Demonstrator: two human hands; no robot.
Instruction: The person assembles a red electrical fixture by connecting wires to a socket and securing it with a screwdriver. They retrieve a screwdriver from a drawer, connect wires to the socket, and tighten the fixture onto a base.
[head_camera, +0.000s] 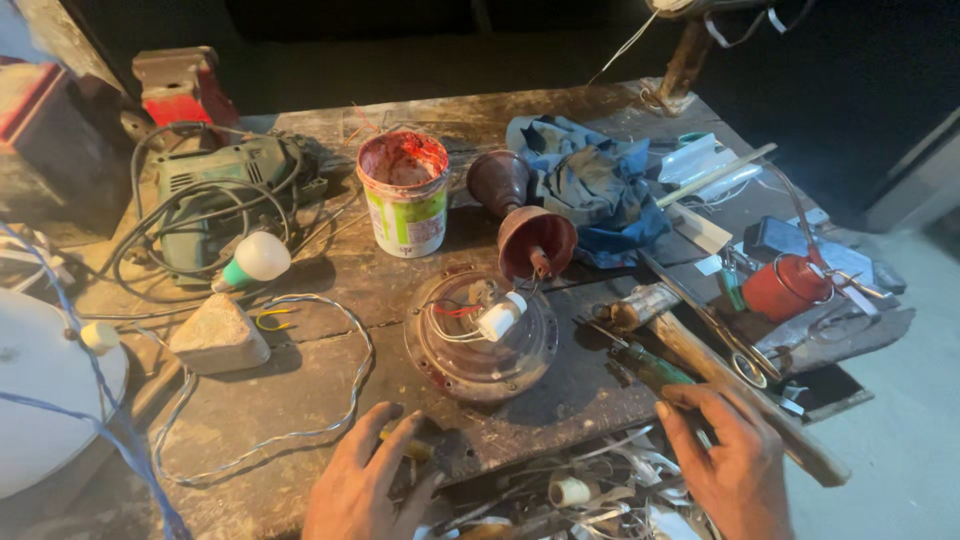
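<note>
Two bare hands rest at the near edge of a cluttered wooden tabletop (300, 400).

The left hand (362, 480) lies palm down just below the round metal housing (480, 335), fingers (395, 440) spread apart over a dark tool at the edge, gripping nothing. The right hand (730, 465), below and right of the housing, has fingers curled loosely beside a green-handled screwdriver (650, 368); whether they pinch it cannot be told. The housing is rusty and dished, with wires and a white cylinder inside. A paint-smeared bucket (405, 195) stands behind it.
</note>
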